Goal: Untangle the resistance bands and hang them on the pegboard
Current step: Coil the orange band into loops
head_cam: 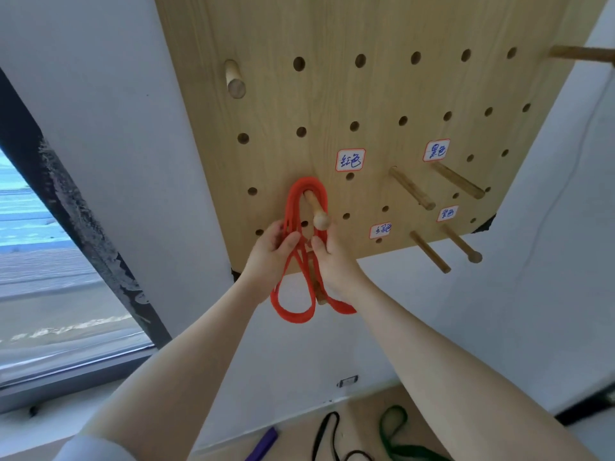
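Left hand (271, 252) pinching red band (307, 207) strands just below the knobbed peg (317, 211); right hand (332, 261) curled round strands on the other side. Band looped several times over that peg near pegboard (366, 94) lower-left corner, tails hanging past bottom edge.

Risks, judged: loops sitting close to the knob end, could slide off if pulled outward; loops still crossed, may hang twisted; uneven tug may stretch band and snap it back. A second lower peg (320, 294), partly hidden behind strands, could snag them.

Room: free wall below the bottom edge, window frame (83, 227) well left, bare pegs (412, 188) to the right. Purple band (264, 442), black band (327, 437), green band (396, 434) waiting on worktop (359, 414) below.
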A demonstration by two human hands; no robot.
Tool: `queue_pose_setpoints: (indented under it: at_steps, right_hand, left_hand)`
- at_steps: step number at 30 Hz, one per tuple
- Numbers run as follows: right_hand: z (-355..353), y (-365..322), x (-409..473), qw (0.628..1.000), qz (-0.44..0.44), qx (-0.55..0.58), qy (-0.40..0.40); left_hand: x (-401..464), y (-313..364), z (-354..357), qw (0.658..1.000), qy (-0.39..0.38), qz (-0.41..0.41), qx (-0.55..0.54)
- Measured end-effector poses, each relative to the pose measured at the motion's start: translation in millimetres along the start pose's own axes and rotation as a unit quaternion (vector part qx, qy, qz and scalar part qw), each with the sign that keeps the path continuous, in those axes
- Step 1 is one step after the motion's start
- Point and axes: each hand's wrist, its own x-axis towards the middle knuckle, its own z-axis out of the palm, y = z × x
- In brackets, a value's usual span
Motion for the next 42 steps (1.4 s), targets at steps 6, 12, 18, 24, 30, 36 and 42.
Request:
queue_pose_setpoints:
  at_steps: [6, 12, 18, 24, 30, 36, 42]
  right_hand:
    - [-19.6, -13.5, -16.9, 1.0, -0.003, -0.031, 0.004]
    - [3.5, -1.0, -5.9, 0.997, 0.035, -0.057, 0.048]
    - [14.6, 20.6, 16.5, 0.987, 0.02, -0.107, 0.12]
    - [12.9, 23.6, 23.0, 0.993, 0.022, -0.077, 0.082]
    - [6.9, 20.2, 18.0, 0.991, 0.039, -0.037, 0.119]
    - [-10.2, 18.2, -10.7, 0.994, 0.069, -0.037, 0.08]
    - [-33.0, 6.2, -63.3, 0.993, 0.027, -0.11, -0.043]
  left_hand:
    - [-12.3, -0.4, -9.5, 0.999, 0.02, 0.018, -0.033]
    - [6.0, -6.6, -3.6, 0.995, 0.034, 0.015, 0.087]
    - [24.8, -10.8, 5.5, 0.982, 0.053, 0.026, 0.181]
    - [12.3, -21.7, 0.9, 0.994, 0.077, 0.036, 0.063]
    - [5.1, -26.9, -0.7, 0.984, 0.093, 0.079, 0.126]
    - [-12.2, -14.7, 3.4, 0.968, 0.117, 0.061, 0.213]
    - [-67.3, -12.9, 23.6, 0.947, 0.175, 0.112, 0.244]
